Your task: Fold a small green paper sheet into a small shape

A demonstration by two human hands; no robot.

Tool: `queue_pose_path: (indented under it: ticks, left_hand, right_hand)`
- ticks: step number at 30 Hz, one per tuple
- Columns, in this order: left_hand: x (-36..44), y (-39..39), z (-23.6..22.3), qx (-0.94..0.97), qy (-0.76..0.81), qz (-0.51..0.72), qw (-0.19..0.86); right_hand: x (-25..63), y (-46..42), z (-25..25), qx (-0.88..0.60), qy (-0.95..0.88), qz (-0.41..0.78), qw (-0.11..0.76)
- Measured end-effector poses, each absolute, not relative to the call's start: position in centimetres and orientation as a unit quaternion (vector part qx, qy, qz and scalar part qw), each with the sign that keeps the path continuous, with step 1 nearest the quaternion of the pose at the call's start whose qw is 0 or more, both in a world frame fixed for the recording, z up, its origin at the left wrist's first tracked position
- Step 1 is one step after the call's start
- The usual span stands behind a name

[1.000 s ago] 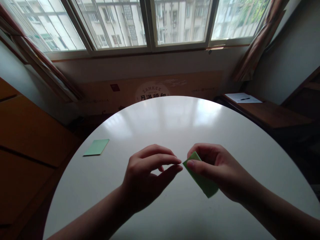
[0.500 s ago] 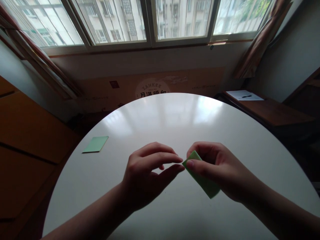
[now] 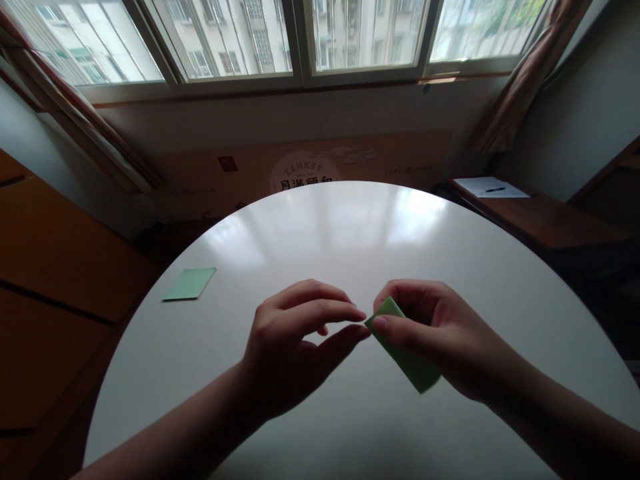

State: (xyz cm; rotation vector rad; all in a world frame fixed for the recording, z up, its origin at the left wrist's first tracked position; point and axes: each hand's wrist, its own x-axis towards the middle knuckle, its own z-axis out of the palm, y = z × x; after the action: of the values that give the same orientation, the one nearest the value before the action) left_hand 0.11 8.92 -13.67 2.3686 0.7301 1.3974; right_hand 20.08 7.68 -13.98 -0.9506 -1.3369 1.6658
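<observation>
My right hand [image 3: 437, 320] pinches a folded green paper [image 3: 417, 370] between thumb and fingers, above the white table. The paper hangs at a slant, its lower corner pointing down towards me, and the palm hides part of it. My left hand [image 3: 300, 340] is beside the paper's left corner, thumb and forefinger slightly apart around that tip. The left thumb seems to brush the corner; whether it truly touches, I cannot tell. On the table's left side lies a pad of pale green square paper [image 3: 191, 284].
The round white table [image 3: 320, 240] reflects window light. Behind it a printed orange-brown panel [image 3: 400, 153] stands below the window. To the right, a brown side table [image 3: 565, 217] bears a white sheet [image 3: 480, 187] with a dark pen. Wooden cabinets [image 3: 55, 293] flank the left.
The view has tilted down very slightly. Both hands and the green paper keep almost the same pose.
</observation>
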Motion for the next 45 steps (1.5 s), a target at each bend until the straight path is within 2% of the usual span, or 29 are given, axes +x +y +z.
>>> queue_pose_path:
  ticks: [21,45]
  left_hand:
    - [-0.01,8.93,-13.58,0.828,0.26,0.477,0.142]
    - [0.0,8.85,-13.32,0.827,0.271,0.48,0.111]
  right_hand:
    - [20.1,7.59,-13.7,-0.394,-0.533,0.641,0.387]
    - [20.18,7.77,-14.14,-0.38,-0.486,0.683,0.39]
